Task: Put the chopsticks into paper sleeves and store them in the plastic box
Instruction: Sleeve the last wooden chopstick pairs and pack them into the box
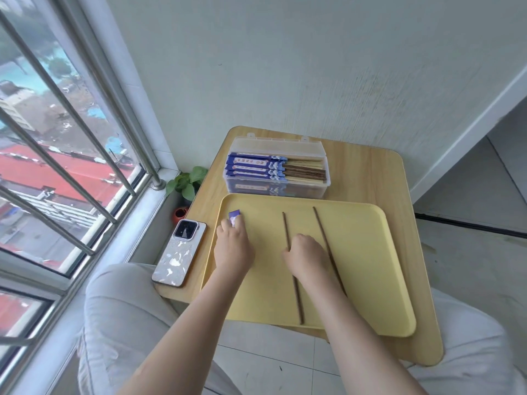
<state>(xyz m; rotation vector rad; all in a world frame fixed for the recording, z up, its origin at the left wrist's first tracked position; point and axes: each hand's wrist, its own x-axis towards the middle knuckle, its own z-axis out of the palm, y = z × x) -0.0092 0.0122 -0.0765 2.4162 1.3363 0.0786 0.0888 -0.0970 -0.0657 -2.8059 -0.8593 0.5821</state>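
A person's two bare forearms reach over a yellow tray [356, 280] on a small wooden tabletop [370, 178] beside a barred window.

The left hand [232, 246] lies at the tray's left edge, its fingers curled over a blue paper sleeve [234, 215]. Only the sleeve's far end shows beyond the fingers; the rest is hidden under the hand.

The right hand [306, 256] rests mid-tray with fingers curled downward. Two dark wooden chopsticks lie loose on the tray, well apart. The left chopstick [286, 232] passes under this hand, so whether the fingers actually grip it cannot be told. The right chopstick [322, 226] runs along the hand's right side and is partly covered by the wrist.

Behind the tray stands one open clear plastic box [278, 166] holding sleeved chopsticks. About four blue sleeves show on top, with more blurred through the front wall, so an exact count is not possible.

One phone [179, 253] lies face down left of the tray. A small potted plant [186, 181] sits in the corner.
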